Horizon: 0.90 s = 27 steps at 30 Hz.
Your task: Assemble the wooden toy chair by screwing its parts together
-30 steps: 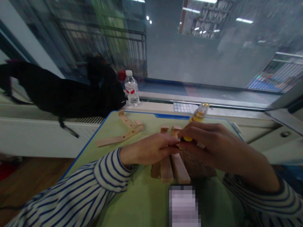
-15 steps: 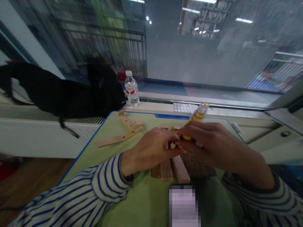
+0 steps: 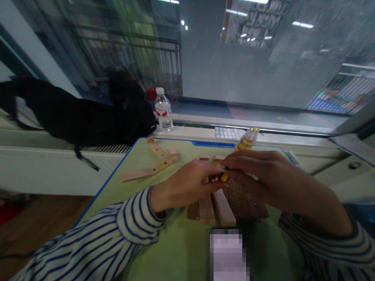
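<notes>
Premises: an indoor work desk set against a large window [image 3: 234, 70], in what looks like a school or public building. Evidence: a green table [image 3: 175, 249] with blue edging, wooden slats [image 3: 223, 210] on it, a radiator grille [image 3: 99, 148] below the sill, a black bag [image 3: 88, 117], a water bottle [image 3: 163, 110], and ceiling lights reflected in the glass.

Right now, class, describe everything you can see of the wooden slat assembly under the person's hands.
The wooden slat assembly is pale, unpainted wood: several flat slats side by side, pointing away from the person, with a darker textured panel at its right edge. It lies flat on the green mat. The left hand and right hand rest across its middle, the right pinching a small yellow piece over it.
</notes>
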{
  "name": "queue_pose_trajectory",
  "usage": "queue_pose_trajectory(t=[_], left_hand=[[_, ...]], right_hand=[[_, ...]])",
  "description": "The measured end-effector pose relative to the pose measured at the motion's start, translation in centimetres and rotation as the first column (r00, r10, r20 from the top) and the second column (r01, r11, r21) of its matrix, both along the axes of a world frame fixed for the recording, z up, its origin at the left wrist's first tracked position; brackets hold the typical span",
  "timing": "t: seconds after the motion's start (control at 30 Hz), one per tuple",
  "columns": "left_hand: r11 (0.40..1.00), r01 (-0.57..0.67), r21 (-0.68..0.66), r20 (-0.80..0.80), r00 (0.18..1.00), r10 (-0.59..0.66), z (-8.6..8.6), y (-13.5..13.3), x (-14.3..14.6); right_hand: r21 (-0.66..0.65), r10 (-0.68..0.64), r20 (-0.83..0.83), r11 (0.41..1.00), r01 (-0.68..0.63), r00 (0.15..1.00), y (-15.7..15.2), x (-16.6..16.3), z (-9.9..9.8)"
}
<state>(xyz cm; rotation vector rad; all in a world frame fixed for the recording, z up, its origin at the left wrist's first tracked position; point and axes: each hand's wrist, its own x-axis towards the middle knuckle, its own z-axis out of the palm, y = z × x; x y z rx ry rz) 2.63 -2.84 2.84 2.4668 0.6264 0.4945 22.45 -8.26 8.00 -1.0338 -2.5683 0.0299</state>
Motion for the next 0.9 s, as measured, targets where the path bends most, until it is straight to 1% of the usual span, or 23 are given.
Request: queue_pose_trajectory(t=[0.23,0.33,0.43,0.6,0.7,0.77,0.9], left_hand=[[0.991,0.122,-0.059,0.069,0.991,-0.118,-0.24,0.22,0.07],[0.986,0.149,-0.077,0.086,0.986,-0.142,-0.16,0.22,0.04],[0.989,0.124,-0.074,0.084,0.989,-0.118,-0.03,0.13,0.04],[0.999,0.005,-0.044,0.067,0.998,-0.002,-0.11,-0.10,0.20],[0.997,-0.059,-0.049,0.043,0.997,0.061,-0.34,-0.20,0.25],[0.996,-0.074,-0.058,0.030,0.997,0.076,-0.43,-0.25,0.23],[0.994,-0.062,-0.085,0.025,0.998,0.064,-0.41,-0.19,0.15]], right_hand=[[0.016,-0.070,0.031,0.997,0.070,0.997,0.14,-0.11,-0.09],[0.017,-0.084,0.032,0.996,0.083,0.996,0.21,-0.08,-0.17],[0.012,-0.090,0.027,0.996,0.090,0.996,0.18,-0.11,-0.20],[0.030,-0.094,0.018,0.995,0.094,0.995,0.15,-0.26,-0.29],[0.015,-0.083,0.030,0.996,0.082,0.996,0.21,-0.25,-0.24],[-0.006,-0.060,0.019,0.998,0.061,0.998,0.17,-0.18,-0.10],[-0.019,0.007,-0.041,1.000,-0.008,0.999,-0.08,-0.02,0.28]])
